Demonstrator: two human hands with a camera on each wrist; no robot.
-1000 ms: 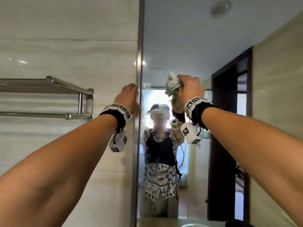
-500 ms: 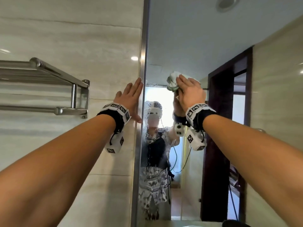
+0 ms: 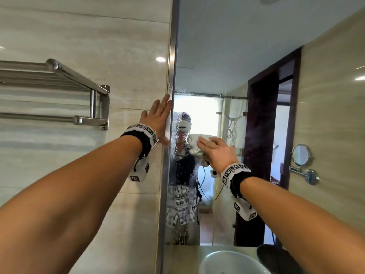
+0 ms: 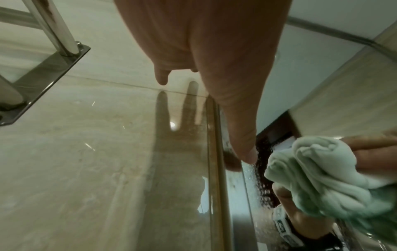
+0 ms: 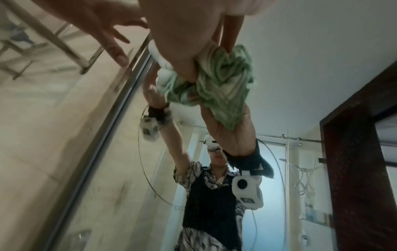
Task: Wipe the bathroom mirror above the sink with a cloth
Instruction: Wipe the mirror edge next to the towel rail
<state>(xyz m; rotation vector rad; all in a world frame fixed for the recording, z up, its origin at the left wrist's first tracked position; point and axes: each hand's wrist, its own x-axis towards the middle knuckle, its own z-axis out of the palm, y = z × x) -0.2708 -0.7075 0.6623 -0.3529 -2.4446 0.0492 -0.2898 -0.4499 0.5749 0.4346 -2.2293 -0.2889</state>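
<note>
Glossy beige marble-look wall tiles (image 3: 83, 36) covered the left wall and carried a chrome towel rack (image 3: 59, 89) with an upper shelf and a lower bar. A white basin (image 3: 223, 262) sat at the bottom edge. On the right tiled wall hung a round swivel shaving mirror (image 3: 301, 155), beside a dark wooden door frame (image 3: 258, 135).

Mirror (image 3: 227, 56): on the wall, right of the tiles, above the sink (image 3: 227, 262).
Frame (image 3: 173, 56): the mirror's left edge, between tiles and glass.
Rack (image 3: 59, 86): on the tiles, left of the mirror.
Left hand (image 3: 158, 119): flat on the tiles, just beside the frame.
Cloth (image 3: 194, 143): against the glass, under the right hand (image 3: 219, 153), right of the left hand.
Small mirror (image 3: 301, 155): far right, seen in the glass.
</note>
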